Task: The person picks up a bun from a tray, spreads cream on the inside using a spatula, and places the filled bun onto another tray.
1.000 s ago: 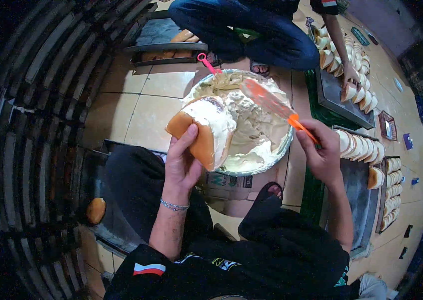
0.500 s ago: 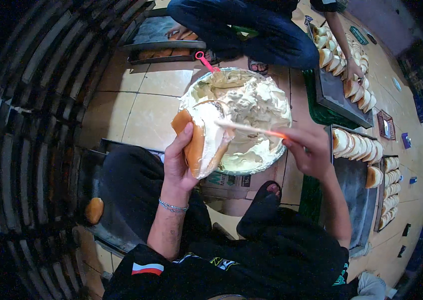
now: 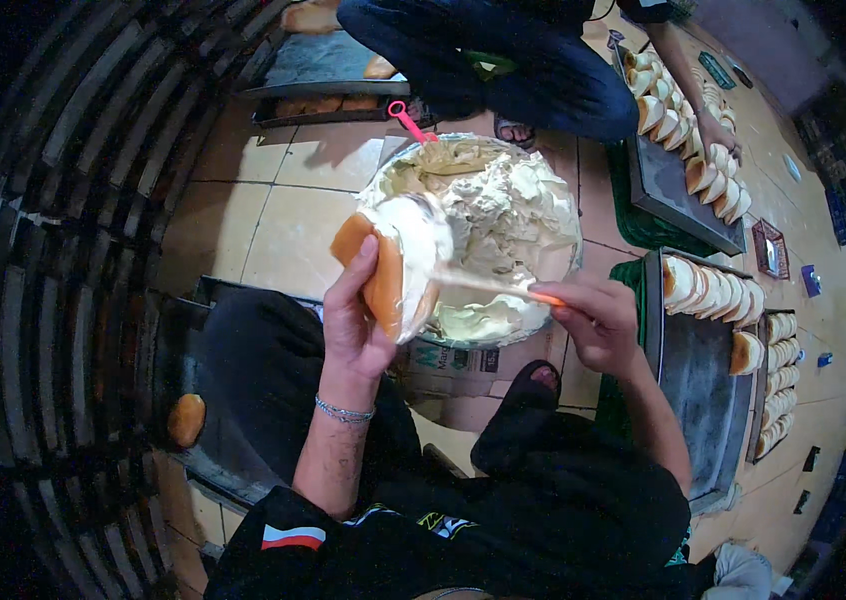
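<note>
My left hand point(image 3: 355, 312) is wrapped round a split brown bread roll point(image 3: 386, 293), its cut face turned right and coated with white cream. In my right hand point(image 3: 598, 322) is a spreading spatula with an orange handle point(image 3: 547, 298); its pale, motion-blurred blade point(image 3: 478, 283) reaches left to the roll's creamed face. Just beyond the roll stands a large round tub point(image 3: 580, 240) of whipped pale cream point(image 3: 518, 205). A pink-handled utensil point(image 3: 406, 118) leans at the tub's far rim.
Opposite sits a person in dark trousers point(image 3: 503, 60), one hand point(image 3: 721, 135) at creamed rolls in a tray point(image 3: 678, 205). Another tray point(image 3: 703, 400) with filled rolls lies to my right. A single roll point(image 3: 187, 420) rests in a tray at my left, near slatted racks point(image 3: 73, 250).
The roll and my left hand have shifted slightly left and up. My right hand has moved a little left, bringing the spatula lower across the roll. The other person's hand has left the far-left tray.
</note>
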A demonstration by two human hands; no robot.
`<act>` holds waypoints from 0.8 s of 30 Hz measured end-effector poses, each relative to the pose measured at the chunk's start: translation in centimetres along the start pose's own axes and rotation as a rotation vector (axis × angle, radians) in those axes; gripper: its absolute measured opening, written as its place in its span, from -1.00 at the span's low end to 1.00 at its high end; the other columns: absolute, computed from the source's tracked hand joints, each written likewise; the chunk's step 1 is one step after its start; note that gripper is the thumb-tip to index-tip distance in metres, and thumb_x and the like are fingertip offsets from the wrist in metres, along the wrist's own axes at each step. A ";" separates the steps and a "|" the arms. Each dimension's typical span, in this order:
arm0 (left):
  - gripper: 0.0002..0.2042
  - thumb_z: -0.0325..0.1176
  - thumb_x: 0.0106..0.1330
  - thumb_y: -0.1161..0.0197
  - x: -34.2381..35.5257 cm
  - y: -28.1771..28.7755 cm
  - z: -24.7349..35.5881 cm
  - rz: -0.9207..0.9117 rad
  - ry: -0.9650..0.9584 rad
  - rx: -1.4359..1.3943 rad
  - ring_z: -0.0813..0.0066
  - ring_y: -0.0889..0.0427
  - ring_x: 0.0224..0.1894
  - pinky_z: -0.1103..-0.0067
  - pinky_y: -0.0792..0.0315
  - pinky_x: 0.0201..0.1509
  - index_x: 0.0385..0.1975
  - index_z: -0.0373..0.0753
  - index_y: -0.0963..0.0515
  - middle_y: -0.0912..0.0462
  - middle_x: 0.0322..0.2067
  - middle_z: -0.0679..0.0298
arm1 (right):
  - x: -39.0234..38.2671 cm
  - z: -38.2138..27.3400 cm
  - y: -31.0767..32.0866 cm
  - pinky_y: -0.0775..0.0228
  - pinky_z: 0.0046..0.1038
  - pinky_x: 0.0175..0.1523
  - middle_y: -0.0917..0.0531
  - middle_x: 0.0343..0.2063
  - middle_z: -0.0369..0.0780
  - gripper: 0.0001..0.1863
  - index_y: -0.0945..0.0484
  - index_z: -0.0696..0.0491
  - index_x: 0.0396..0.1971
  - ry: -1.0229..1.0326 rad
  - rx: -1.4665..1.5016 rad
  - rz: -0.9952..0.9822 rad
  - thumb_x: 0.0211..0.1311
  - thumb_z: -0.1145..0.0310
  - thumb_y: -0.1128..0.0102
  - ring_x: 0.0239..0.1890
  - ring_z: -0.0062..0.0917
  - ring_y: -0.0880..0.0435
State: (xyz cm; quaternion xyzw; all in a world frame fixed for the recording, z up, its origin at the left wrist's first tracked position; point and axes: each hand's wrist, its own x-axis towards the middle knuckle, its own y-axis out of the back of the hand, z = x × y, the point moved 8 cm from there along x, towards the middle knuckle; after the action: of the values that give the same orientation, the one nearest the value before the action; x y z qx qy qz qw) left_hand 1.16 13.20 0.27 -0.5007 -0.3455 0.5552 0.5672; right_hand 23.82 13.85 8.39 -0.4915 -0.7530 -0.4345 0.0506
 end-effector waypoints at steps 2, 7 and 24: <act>-0.59 -0.25 0.37 -0.22 -0.4 1.8 1.8 0.241 -0.210 0.209 0.32 -0.58 0.07 0.33 -0.51 0.16 0.15 -0.27 -0.42 -0.57 0.04 0.18 | -0.4 0.3 1.6 -0.39 -0.47 -0.39 -0.67 -0.54 -0.20 -0.87 -0.63 0.14 -0.25 -0.018 -0.024 0.136 0.26 0.44 -0.21 -0.51 -0.42 -0.64; -0.62 -0.26 0.36 -0.23 -1.5 2.3 3.4 0.306 -0.343 0.310 0.41 -0.56 0.09 0.39 -0.43 0.24 0.12 -0.24 -0.45 -0.58 0.03 0.26 | 2.0 6.5 0.9 -0.42 -0.33 -0.39 -0.66 -0.56 -0.14 -0.85 -0.57 0.08 -0.22 -0.342 -0.329 -0.119 0.25 0.37 -0.21 -0.48 -0.28 -0.67; -0.45 -0.44 0.24 -0.29 -0.3 -0.4 -9.6 -0.041 -0.005 0.490 0.29 -0.50 0.15 0.37 -0.34 0.30 0.24 -0.35 -0.29 -0.50 0.09 0.09 | -3.0 2.2 -1.9 -0.24 -0.34 0.34 -0.07 0.40 -0.09 0.24 0.19 0.03 0.45 -0.458 0.885 0.144 -0.13 0.38 -0.59 0.33 -0.37 -0.30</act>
State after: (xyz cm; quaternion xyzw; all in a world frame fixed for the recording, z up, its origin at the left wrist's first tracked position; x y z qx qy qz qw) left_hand 10.31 11.17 -1.79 -0.3396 -0.2118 0.6122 0.6819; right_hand 24.61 13.05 4.35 -0.5565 -0.8209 0.0503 0.1174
